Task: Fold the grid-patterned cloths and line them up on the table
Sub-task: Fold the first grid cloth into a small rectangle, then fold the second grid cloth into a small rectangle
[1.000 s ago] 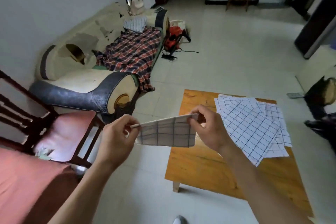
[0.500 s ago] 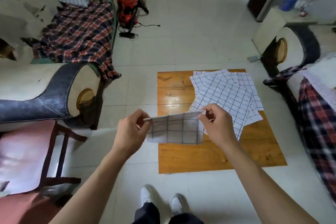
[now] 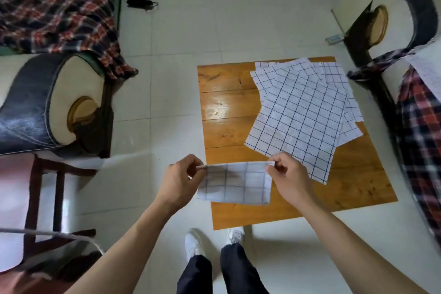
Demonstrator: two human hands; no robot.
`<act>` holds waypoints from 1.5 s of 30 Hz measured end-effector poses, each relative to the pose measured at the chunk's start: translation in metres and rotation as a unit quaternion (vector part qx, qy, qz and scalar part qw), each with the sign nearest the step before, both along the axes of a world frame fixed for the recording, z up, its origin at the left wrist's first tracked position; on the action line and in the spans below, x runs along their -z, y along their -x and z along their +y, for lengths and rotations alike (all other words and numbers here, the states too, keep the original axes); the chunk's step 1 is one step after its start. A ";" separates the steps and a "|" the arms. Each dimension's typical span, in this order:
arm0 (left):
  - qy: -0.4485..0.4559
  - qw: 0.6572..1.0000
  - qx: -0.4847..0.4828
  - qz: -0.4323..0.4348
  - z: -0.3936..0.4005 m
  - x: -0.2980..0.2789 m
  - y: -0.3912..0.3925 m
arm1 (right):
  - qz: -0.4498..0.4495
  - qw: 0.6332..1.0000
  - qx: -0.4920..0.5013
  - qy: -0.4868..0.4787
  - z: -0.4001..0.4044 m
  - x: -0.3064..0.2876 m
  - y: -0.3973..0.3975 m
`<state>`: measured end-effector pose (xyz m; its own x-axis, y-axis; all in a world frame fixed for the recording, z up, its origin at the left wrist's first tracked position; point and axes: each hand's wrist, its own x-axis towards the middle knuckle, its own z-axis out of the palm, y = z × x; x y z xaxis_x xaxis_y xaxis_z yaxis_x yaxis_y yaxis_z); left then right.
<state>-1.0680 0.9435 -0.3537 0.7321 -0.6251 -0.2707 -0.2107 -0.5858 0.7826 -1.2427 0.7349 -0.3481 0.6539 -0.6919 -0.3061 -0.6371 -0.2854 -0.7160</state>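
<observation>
Both forearms reach forward, hands level, over the wooden table's near-left corner. Left hand pinches the folded grid cloth's top-left corner, thumb and fingers curled. Right hand pinches the top-right corner the same way. Cloth hangs taut between them, off the table. Unfolded grid cloths lie fanned and overlapping on the table's right half. White tile floor; sofa arm left, plaid blanket right.
</observation>
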 end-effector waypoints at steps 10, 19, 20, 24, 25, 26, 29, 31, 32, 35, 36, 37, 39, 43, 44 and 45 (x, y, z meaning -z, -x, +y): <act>-0.052 0.997 -0.016 0.049 -0.010 0.146 0.009 | 0.088 0.994 0.041 -0.049 -0.003 0.147 -0.001; -0.142 0.988 -0.029 0.057 -0.031 0.192 0.001 | 0.172 0.984 0.038 0.003 -0.006 0.176 -0.002; -0.142 0.988 -0.037 0.054 -0.031 0.189 -0.003 | 0.170 0.984 0.042 0.013 -0.007 0.170 -0.003; -0.126 0.991 -0.040 0.016 -0.032 0.158 -0.023 | 0.142 0.989 0.041 0.015 -0.012 0.137 -0.010; -0.121 0.992 -0.039 0.008 -0.033 0.147 -0.028 | 0.130 0.991 0.038 0.017 -0.012 0.126 -0.013; -0.116 0.993 -0.036 -0.003 -0.035 0.133 -0.034 | 0.116 0.992 0.035 0.018 -0.012 0.114 -0.018; -0.100 0.994 -0.028 -0.038 -0.039 0.084 -0.046 | 0.066 0.997 0.005 0.036 -0.013 0.073 -0.034; -0.103 0.993 -0.027 -0.058 -0.039 0.050 -0.050 | 0.057 0.996 -0.029 0.057 -0.014 0.041 -0.045; -0.105 0.992 -0.026 -0.070 -0.038 0.034 -0.051 | 0.056 0.995 -0.045 0.063 -0.015 0.025 -0.050; -0.102 0.989 -0.018 -0.110 -0.034 -0.012 -0.052 | 0.044 0.992 -0.086 0.087 -0.019 -0.021 -0.063; -0.099 0.987 -0.018 -0.124 -0.033 -0.028 -0.053 | 0.041 0.989 -0.099 0.097 -0.020 -0.037 -0.068; -0.096 0.986 -0.019 -0.138 -0.031 -0.044 -0.055 | 0.038 0.987 -0.111 0.108 -0.020 -0.053 -0.074; -0.093 0.981 -0.012 -0.168 -0.029 -0.075 -0.063 | 0.035 0.981 -0.136 0.133 -0.019 -0.086 -0.088; -0.059 0.976 -0.038 -0.207 -0.022 -0.134 -0.094 | 0.026 0.967 -0.173 0.184 -0.011 -0.146 -0.121; -0.044 0.976 -0.050 -0.208 -0.020 -0.144 -0.102 | 0.027 0.965 -0.176 0.194 -0.008 -0.157 -0.129; -0.029 0.977 -0.061 -0.204 -0.017 -0.151 -0.111 | 0.026 0.962 -0.179 0.204 -0.004 -0.164 -0.137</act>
